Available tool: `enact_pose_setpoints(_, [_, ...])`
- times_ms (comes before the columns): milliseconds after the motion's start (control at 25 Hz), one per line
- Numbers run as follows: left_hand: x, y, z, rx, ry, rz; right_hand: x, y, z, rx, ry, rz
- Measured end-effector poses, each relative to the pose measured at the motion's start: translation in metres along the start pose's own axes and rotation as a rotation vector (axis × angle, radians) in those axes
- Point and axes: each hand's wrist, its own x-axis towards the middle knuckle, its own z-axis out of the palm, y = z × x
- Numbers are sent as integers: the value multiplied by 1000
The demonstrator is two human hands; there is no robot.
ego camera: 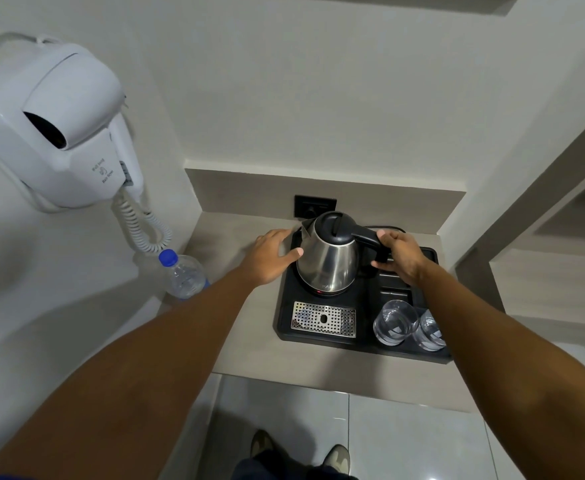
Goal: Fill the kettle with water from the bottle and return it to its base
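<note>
Right hand (400, 256) gripping kettle (329, 261) handle, left hand (272, 256) flat beside it

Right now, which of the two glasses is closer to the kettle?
The left glass, beside the perforated drip grate; the other glass sits farther right of the kettle, at the tray's corner.

Plain white walls (284, 81) meet in a corner above a beige desk (284, 368) with a low backsplash holding a dark wall socket (315, 206). A white wall-mounted hair dryer (55, 123) with a coiled cord hangs at left. Below, glossy pale floor tiles (405, 445); open shelving (561, 220) stands at right.
</note>
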Motion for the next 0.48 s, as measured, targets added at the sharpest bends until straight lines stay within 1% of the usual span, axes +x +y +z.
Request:
enact_pose_setpoints(120, [-1, 4, -1, 9, -4, 12, -2, 3, 2, -19, 61, -40])
enact_pose_setpoints(240, [2, 6, -5, -1, -15, -19, -3, 3, 5, -157, 131, -111])
enact_pose_setpoints(400, [0, 17, -19, -10, -22, 10, -18, -8, 9, -650, 185, -221])
enact_pose_setpoints(480, [4, 33, -38, 11, 1, 54, -29, -28, 12, -806, 188, -271])
